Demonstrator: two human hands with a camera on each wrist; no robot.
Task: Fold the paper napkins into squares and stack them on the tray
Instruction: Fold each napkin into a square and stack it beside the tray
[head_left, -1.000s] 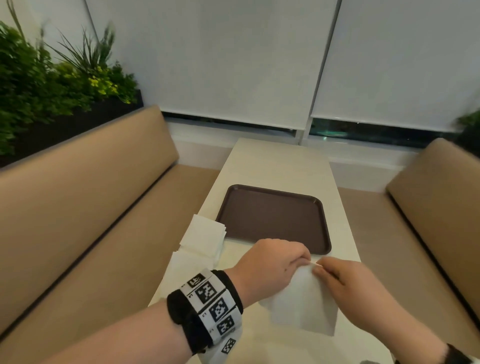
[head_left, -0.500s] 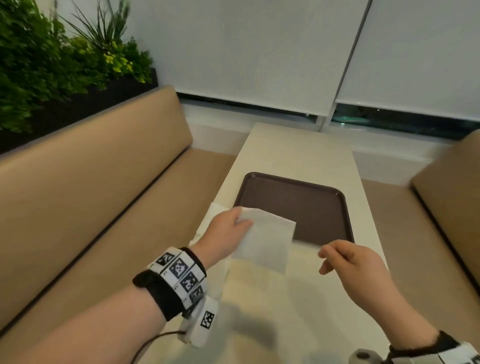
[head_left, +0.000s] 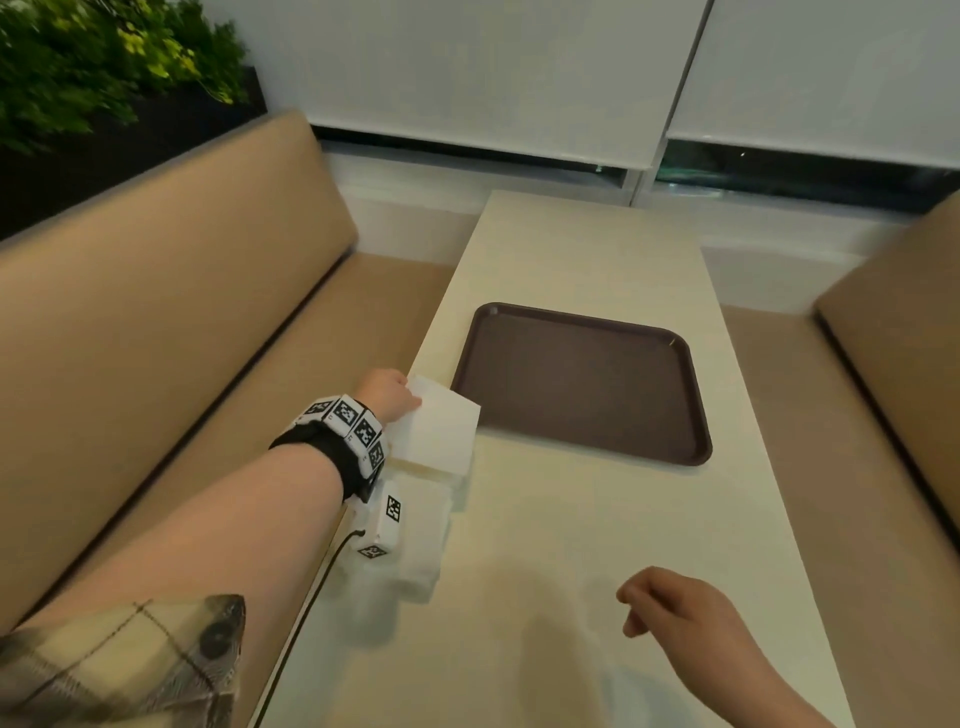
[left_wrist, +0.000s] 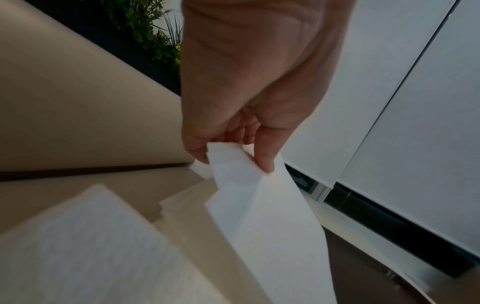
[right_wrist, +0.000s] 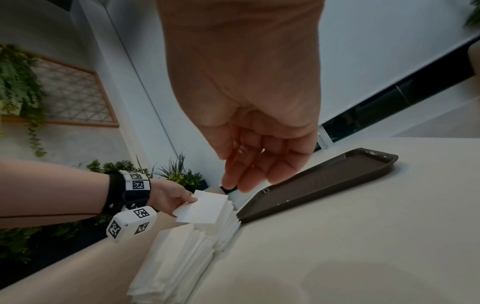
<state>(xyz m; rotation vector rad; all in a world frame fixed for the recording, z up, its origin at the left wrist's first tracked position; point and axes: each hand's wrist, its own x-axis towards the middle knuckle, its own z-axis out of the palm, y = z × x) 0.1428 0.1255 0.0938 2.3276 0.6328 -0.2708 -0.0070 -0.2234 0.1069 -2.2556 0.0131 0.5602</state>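
Observation:
My left hand (head_left: 387, 395) pinches a folded white napkin (head_left: 441, 431) by one corner, thumb on one side and fingers on the other. In the left wrist view the napkin (left_wrist: 259, 205) hangs from that pinch (left_wrist: 232, 162). It is held just over a stack of folded napkins (right_wrist: 228, 226) beside the near left corner of the brown tray (head_left: 582, 319). Nothing lies on the tray. My right hand (head_left: 670, 603) hovers over the table near the front edge, fingers loosely bent (right_wrist: 244, 170), holding nothing.
A larger pile of white napkins (head_left: 421, 540) lies at the table's left edge under my left wrist. Tan bench seats (head_left: 182, 291) run along both sides of the narrow table. Plants (head_left: 78, 67) stand behind the left bench.
The right hand let go of the napkin and drew back toward the front edge. The left hand carried the napkin left, from the table's middle to above the stack by the tray.

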